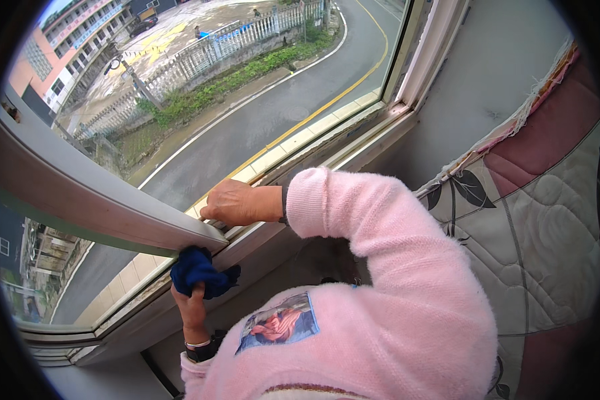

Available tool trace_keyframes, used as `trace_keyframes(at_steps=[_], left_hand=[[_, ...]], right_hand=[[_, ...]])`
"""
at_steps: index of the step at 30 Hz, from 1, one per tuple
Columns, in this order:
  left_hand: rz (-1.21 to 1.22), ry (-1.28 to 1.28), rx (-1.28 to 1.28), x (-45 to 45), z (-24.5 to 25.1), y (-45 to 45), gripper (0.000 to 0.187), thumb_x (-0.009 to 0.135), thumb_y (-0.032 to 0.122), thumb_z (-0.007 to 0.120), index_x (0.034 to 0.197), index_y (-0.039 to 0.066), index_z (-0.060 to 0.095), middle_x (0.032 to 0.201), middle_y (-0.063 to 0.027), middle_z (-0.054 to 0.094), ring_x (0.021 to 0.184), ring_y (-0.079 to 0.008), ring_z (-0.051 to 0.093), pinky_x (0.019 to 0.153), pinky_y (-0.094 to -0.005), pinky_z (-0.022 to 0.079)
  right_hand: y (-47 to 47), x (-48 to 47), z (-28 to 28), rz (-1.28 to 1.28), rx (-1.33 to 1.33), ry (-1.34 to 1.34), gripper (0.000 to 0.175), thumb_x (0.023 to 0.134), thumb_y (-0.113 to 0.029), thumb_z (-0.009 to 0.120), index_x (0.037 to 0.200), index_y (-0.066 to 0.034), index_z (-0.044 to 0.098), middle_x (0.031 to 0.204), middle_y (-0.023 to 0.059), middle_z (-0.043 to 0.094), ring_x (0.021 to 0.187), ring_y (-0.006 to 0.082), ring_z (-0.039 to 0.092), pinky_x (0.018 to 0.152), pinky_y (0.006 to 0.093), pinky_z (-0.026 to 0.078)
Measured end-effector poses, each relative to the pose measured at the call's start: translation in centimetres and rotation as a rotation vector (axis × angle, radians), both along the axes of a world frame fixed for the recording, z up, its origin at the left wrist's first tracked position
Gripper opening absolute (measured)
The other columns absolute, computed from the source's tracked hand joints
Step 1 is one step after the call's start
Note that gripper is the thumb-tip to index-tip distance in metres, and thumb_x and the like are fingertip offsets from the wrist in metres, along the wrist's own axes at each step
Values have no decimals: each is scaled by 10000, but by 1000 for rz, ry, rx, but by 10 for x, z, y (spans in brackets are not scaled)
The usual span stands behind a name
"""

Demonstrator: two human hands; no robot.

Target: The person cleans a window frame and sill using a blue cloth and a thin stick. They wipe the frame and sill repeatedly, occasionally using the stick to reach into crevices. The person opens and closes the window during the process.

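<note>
A dark blue cloth [200, 272] is bunched in my left hand [192, 305], which holds it against the lower end of the sliding window's frame [180, 232], at the inner sill. On the other side of that upright, my right hand [237, 202] rests over the window track [300, 170] with its fingers curled; the fingertips are hidden, and whether it grips anything does not show. Window glass [55, 270] stands to the left of the upright, above my left hand.
A quilted bed cover [545, 240] with a frayed edge lies on the right. A grey wall [500, 60] meets the window frame at the upper right. Outside, below the window, are a road [220, 150], a fence [190, 60] and buildings.
</note>
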State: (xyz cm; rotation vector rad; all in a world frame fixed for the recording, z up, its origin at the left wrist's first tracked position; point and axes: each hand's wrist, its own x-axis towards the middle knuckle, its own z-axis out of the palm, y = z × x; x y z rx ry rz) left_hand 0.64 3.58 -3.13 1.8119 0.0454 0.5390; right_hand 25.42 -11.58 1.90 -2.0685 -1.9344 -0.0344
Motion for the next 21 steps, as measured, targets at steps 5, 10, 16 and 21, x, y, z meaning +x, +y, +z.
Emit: trace_keyframes(at_steps=[5, 10, 16, 21], left_hand=[[57, 86, -73, 0, -3, -1, 154, 839, 37, 626, 971, 5, 698, 1123, -82, 659, 1069, -210, 603, 995, -335, 422], [52, 165, -266, 9, 4, -11, 240, 862, -14, 605, 1092, -7, 670, 1074, -70, 684, 947, -175, 667, 879, -295, 512], [91, 151, -325, 15, 18, -28, 287, 894, -67, 578, 1171, -15, 634, 1004, -67, 712, 833, -159, 713, 763, -271, 576], [150, 137, -334, 19, 21, -40, 268, 909, -55, 599, 1172, -18, 630, 1019, -64, 708, 868, -147, 706, 783, -277, 577]], right_hand=[[-57, 21, -12, -149, 296, 164, 118, 885, -155, 654, 979, -129, 721, 795, 132, 696, 768, 354, 692, 638, 452, 538], [-207, 84, -30, -878, 1042, 296, 200, 994, -144, 653, 1161, -45, 704, 676, -8, 548, 595, 55, 459, 522, 238, 372], [-339, 221, -18, -1325, 1739, 410, 293, 1059, -171, 476, 1204, -7, 672, 1091, 99, 734, 998, 183, 690, 843, 320, 553], [-374, 297, -6, -1307, 1800, 269, 315, 1044, -164, 510, 1233, 38, 661, 1190, 142, 715, 1099, 254, 670, 986, 335, 503]])
